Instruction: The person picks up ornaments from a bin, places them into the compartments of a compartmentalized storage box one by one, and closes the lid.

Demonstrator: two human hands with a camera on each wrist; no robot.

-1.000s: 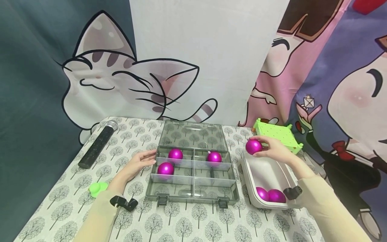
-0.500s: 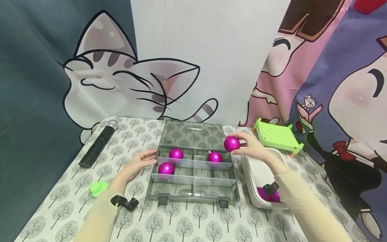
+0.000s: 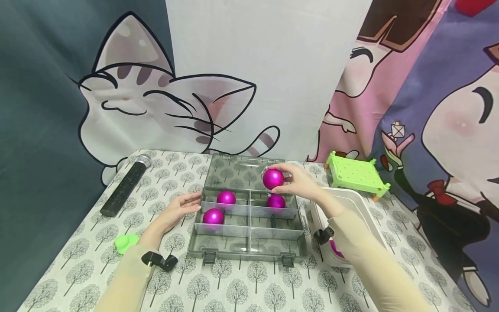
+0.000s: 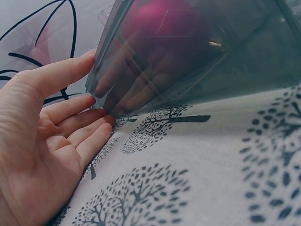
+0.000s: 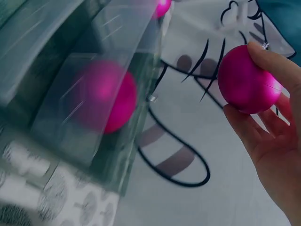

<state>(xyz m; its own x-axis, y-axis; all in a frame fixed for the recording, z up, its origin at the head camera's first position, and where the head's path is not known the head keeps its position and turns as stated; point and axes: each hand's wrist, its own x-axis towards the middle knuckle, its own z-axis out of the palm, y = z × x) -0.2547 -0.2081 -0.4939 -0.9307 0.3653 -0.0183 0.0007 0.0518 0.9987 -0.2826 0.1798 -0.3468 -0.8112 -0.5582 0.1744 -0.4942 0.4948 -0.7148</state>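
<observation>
From where I stand, what matters is the height between two shiny pink balls: the held ball is up in the air over the back right part of the divided box, while another, the boxed ball, sits in the compartment below it. The right wrist view shows them apart. Being round, the held ball has no long axis to line up; a small metal loop is at its top. The right hand has it pinched, thumb below and fingers above, with the ball out at their tips, on the left side of that hand. The right hand is much nearer the boxed ball; the left hand lies with its fingers loosely straight, touching the box's left wall.
</observation>
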